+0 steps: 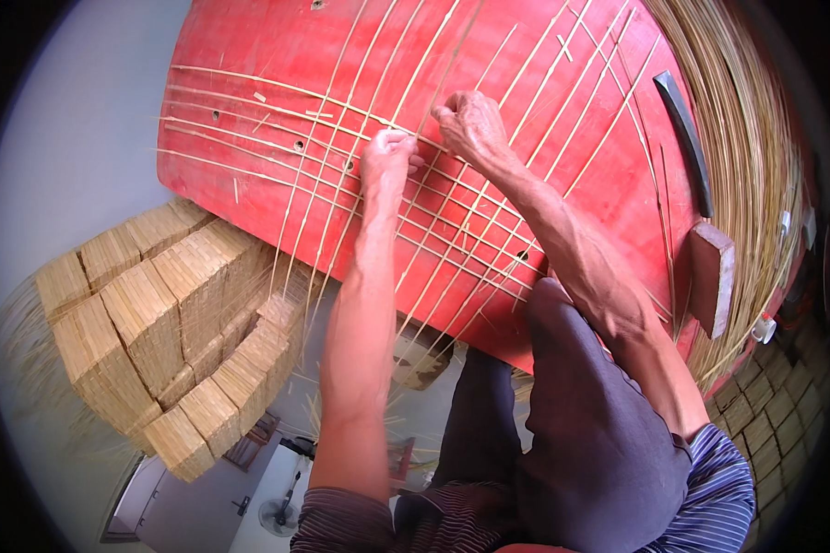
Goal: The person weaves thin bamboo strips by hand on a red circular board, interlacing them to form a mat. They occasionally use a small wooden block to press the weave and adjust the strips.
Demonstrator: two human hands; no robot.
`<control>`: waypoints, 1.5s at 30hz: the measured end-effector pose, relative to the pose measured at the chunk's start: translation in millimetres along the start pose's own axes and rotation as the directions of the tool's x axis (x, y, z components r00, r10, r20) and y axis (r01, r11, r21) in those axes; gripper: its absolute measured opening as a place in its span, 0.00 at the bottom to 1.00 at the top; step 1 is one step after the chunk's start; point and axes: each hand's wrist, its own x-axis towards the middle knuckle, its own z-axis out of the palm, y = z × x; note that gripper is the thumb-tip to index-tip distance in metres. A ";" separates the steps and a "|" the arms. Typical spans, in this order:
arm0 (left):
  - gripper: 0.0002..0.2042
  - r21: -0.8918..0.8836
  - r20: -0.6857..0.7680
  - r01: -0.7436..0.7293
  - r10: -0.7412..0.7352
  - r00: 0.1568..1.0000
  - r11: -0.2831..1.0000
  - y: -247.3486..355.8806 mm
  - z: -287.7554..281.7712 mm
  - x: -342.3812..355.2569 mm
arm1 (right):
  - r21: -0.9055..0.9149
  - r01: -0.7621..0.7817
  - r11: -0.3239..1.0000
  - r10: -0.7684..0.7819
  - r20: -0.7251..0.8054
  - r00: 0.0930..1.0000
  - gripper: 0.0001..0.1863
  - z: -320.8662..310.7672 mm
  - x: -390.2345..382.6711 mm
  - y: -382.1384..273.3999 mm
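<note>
Thin pale bamboo strips cross one another in an open lattice on a red board. My left hand rests over the lattice's upper edge, its fingers curled and closed round a strip where several cross. Just to the right and a little farther up, my right hand is closed too, thumb and fingers pinched at a strip running toward the board's far edge. The back of that hand partly hides its fingertips. Both forearms reach across the board from below.
A dark curved blade-like tool and a reddish block lie by the board's right side, next to a large bundle of long strips. Tied stacks of bamboo slats stand at the left. A fan is lower down.
</note>
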 end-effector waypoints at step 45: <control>0.09 0.185 -0.218 0.010 0.031 0.976 0.983 -10.4 64.2 -25.7 | 0.753 -0.278 0.596 0.333 0.083 0.939 0.24 -77.8 41.3 19.4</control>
